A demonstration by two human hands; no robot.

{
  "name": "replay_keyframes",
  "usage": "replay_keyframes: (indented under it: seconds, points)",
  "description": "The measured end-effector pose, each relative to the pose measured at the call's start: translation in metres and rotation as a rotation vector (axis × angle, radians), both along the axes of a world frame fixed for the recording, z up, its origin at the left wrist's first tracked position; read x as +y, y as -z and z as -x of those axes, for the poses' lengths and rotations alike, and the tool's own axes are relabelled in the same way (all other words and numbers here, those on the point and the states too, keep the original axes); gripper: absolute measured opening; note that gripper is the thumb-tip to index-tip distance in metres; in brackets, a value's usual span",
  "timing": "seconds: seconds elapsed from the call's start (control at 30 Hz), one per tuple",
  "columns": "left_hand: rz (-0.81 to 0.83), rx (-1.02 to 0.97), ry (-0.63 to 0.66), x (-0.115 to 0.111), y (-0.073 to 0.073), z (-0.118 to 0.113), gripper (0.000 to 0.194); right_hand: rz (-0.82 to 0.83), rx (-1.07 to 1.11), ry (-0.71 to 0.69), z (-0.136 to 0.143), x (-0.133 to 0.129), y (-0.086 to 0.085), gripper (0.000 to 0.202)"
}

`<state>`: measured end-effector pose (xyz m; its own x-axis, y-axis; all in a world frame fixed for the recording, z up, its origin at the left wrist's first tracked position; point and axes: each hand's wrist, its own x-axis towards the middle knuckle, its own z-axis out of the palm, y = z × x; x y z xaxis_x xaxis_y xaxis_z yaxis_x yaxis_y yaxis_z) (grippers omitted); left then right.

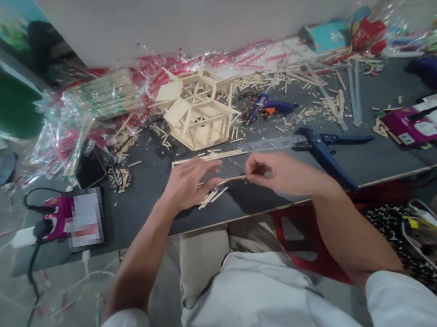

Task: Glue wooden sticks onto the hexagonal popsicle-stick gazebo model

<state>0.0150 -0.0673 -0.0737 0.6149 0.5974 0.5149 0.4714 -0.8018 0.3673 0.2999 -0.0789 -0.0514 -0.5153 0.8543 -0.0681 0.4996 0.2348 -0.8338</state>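
At the upper left, wrapped bundles of sticks (104, 96) on the dark table (128, 222), apparently unused material. Reaching up from the lower left, forearm slanting inward; then, left of centre, the left hand (185, 184), held low over the tabletop with its back upward. Fingers bent and slightly spread, thumb at or against a thin stick (233, 178) — whether gripping or just steadying, cannot tell.

At the upper centre, beyond both hands, the wooden framework (177, 111): flat panels and a many-sided lower body joined to an open upper part. Considerable assembly done, by the look of it, but probably not complete, judging by the open bays and the sticks lying apart from it. Below it, longer sticks (233, 153) laid crosswise, and near the left thumb a few short sticks (220, 193), loose and unattached.

Right of centre, the right hand (278, 172), with thumb and forefinger pinching the right end of the thin stick, other fingers curled in; forearm angled in from the lower right. Above, a blue glue gun (282, 106), lying out of hand. Farther right, a blue cutter (325, 157) with handles apart, also untouched, and scattered offcuts (340, 102) above it.
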Motion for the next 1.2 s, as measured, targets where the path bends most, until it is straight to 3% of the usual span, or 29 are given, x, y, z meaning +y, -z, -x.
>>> replay_keyframes:
  seconds: [0.33, 0.57, 0.7, 0.8, 0.87, 1.0, 1.07, 1.2]
  points:
    - [0.229, 0.207, -0.078, -0.001, 0.000, 0.001, 0.040, -0.024, 0.143, 0.141, -0.009, 0.013, 0.006, 0.020]
    - [0.370, 0.154, -0.227, 0.006, 0.002, 0.001, 0.043, -0.352, -0.084, 0.708, -0.063, 0.071, 0.019, 0.010]
    - [0.339, 0.036, -0.242, 0.008, 0.006, 0.000, 0.036, -0.380, -0.131, 0.828, -0.070, 0.090, 0.024, 0.015]
    - [0.397, -0.080, -0.218, 0.009, 0.009, -0.001, 0.028, -0.422, -0.060, 0.803, -0.055, 0.087, 0.019, 0.010]
    - [0.455, -0.152, -0.211, 0.009, 0.010, -0.001, 0.026, -0.416, 0.023, 0.709, -0.039, 0.081, 0.012, 0.010]
    - [0.450, -0.218, -0.249, 0.009, 0.012, -0.001, 0.024, -0.188, 0.259, 0.276, -0.002, 0.067, 0.004, 0.035]
    - [0.397, -0.227, -0.266, 0.010, 0.011, -0.001, 0.024, -0.076, 0.325, 0.125, 0.016, 0.061, 0.009, 0.040]
    - [0.318, -0.235, -0.302, 0.009, 0.010, -0.001, 0.020, 0.001, 0.449, 0.083, 0.040, 0.056, 0.028, 0.037]
